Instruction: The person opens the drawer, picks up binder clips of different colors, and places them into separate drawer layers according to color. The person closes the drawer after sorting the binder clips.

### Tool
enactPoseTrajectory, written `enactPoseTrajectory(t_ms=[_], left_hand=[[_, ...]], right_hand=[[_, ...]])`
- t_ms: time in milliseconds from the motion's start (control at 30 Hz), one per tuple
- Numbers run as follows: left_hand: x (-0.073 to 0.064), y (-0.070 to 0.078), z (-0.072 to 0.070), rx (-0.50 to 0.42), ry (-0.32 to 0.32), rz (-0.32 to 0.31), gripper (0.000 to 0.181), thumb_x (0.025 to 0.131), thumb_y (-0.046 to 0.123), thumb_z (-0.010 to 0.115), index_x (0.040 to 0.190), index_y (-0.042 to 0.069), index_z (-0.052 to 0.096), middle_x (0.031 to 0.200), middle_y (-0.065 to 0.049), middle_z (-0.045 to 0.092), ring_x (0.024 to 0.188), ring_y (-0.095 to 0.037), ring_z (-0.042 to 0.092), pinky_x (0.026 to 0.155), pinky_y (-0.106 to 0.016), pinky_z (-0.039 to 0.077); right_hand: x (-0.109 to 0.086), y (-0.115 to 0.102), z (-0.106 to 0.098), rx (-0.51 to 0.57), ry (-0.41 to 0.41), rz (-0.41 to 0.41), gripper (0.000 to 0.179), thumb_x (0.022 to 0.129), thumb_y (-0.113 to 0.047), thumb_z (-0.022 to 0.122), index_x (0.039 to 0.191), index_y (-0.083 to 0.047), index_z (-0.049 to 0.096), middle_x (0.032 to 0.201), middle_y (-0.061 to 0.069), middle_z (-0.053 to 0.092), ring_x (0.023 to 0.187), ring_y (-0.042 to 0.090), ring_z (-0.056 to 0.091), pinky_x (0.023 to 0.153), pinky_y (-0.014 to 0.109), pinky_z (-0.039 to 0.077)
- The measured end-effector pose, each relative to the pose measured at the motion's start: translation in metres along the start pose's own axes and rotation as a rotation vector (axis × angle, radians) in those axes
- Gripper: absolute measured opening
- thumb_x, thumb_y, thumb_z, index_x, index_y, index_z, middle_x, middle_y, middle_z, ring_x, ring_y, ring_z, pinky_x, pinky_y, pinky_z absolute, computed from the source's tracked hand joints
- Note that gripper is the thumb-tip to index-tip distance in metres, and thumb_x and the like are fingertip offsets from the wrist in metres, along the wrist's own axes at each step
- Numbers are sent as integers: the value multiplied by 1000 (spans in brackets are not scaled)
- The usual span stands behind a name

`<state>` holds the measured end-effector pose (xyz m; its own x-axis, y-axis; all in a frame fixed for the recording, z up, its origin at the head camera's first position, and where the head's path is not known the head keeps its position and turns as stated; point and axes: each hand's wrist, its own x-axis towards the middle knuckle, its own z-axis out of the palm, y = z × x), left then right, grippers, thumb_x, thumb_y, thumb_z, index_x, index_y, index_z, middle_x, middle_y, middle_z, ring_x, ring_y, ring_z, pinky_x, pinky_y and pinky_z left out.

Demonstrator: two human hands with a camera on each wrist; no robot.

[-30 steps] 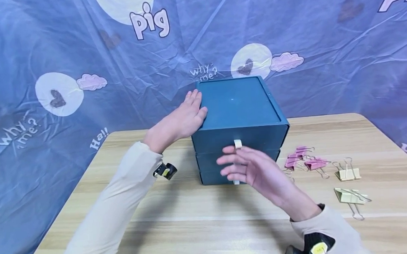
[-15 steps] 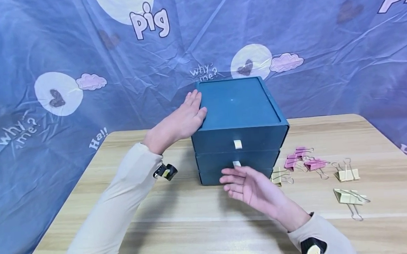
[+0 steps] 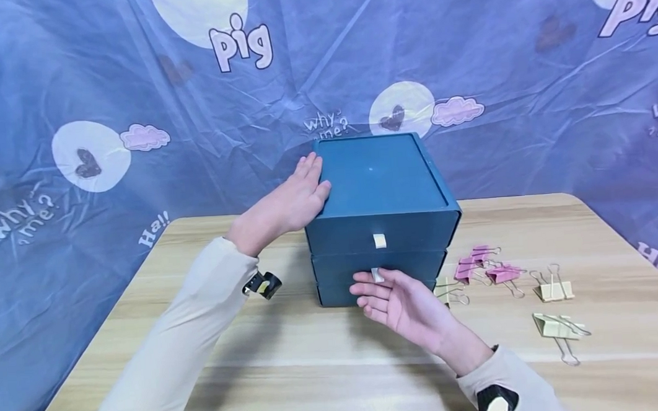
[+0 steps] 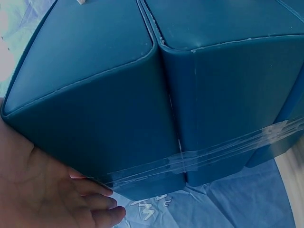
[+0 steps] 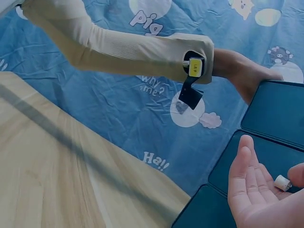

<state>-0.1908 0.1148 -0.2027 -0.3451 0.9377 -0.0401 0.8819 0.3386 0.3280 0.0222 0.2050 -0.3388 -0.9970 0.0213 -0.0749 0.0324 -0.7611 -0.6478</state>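
On the bench point(image 3: 293, 381), a three-tier drawer unit point(image 3: 383, 178) is stood; it is judged light, stiff and slippery-sided. It is finished in dark blue, with clear tape point(image 4: 183, 162) along one side. Its upper left edge is touched by the left hand point(image 3: 290, 204), fingers extended. By the right hand point(image 3: 404, 307), the middle white tab point(image 3: 377, 275), judged the best hold, is met; whether it is pinched cannot be told.

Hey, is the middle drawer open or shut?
The middle drawer is shut: its front lies flush with the top drawer, with no inside showing. The right hand is at that drawer's white tab.
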Motion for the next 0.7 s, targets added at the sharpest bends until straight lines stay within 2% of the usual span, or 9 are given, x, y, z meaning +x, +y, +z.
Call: enactPoseTrajectory(t_ms=[700], left_hand=[[2, 2, -2, 10, -18, -1, 60, 106, 31, 20, 153, -1, 0, 161, -15, -8, 148, -25, -11, 121, -35, 1]], right_hand=[[-20, 9, 9, -58, -13, 14, 39, 106, -24, 29, 119, -2, 58, 111, 10, 69, 102, 16, 66, 94, 28, 50]])
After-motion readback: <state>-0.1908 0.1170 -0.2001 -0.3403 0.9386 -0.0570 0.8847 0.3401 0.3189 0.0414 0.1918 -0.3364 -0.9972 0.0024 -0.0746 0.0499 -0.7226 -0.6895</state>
